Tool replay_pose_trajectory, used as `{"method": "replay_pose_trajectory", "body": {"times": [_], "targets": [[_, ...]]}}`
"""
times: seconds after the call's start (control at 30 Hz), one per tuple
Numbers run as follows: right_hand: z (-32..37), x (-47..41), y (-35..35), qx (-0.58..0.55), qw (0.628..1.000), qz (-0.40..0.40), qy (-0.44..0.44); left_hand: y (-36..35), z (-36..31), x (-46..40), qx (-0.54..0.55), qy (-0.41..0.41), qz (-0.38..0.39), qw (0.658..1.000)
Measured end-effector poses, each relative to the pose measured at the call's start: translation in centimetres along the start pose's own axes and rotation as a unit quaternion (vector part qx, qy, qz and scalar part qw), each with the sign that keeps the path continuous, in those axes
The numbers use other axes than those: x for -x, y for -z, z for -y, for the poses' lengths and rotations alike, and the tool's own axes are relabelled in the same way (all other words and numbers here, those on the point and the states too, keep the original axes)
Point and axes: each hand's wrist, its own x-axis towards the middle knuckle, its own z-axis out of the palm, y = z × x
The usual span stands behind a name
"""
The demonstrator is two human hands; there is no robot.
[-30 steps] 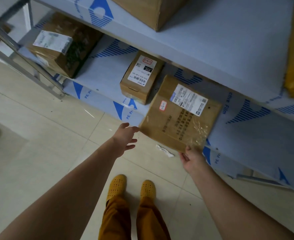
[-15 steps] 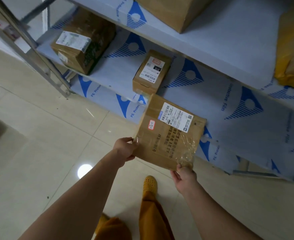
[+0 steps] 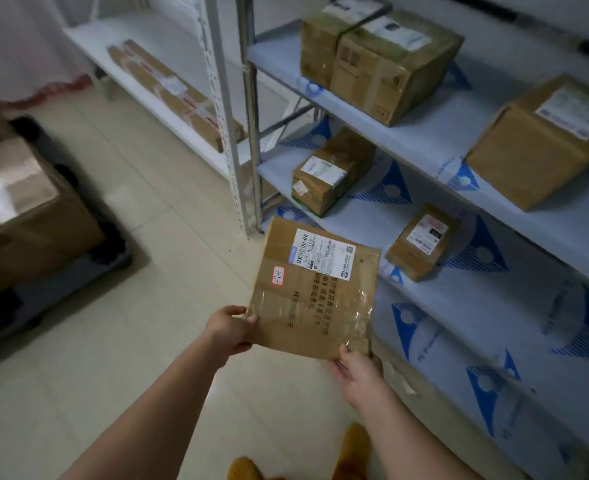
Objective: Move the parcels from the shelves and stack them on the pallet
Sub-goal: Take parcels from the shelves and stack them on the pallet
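Head view: flat parcel [image 3: 315, 289] being held in the air above the tiled floor [image 3: 154, 271], just beside the shelves [image 3: 459, 296]. Left hand [image 3: 229, 329] gripping its lower left edge, thumb on top; right hand [image 3: 358, 370] pinching its lower right corner. Small parcel [image 3: 421, 242] lying on the shelf behind.

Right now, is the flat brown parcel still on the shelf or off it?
Off it. The flat parcel hangs over the floor, held by the left hand and right hand, clear of the shelf.
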Motion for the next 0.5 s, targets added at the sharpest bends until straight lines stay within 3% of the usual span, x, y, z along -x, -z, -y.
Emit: {"method": "replay_pose_trajectory", "body": {"times": [0.5], "targets": [[-6.3,13.2,-24.9,0.172,0.958,0.227,0.01,27.6,-4.8,4.4,0.163,-0.053,-0.14,0.975]]}}
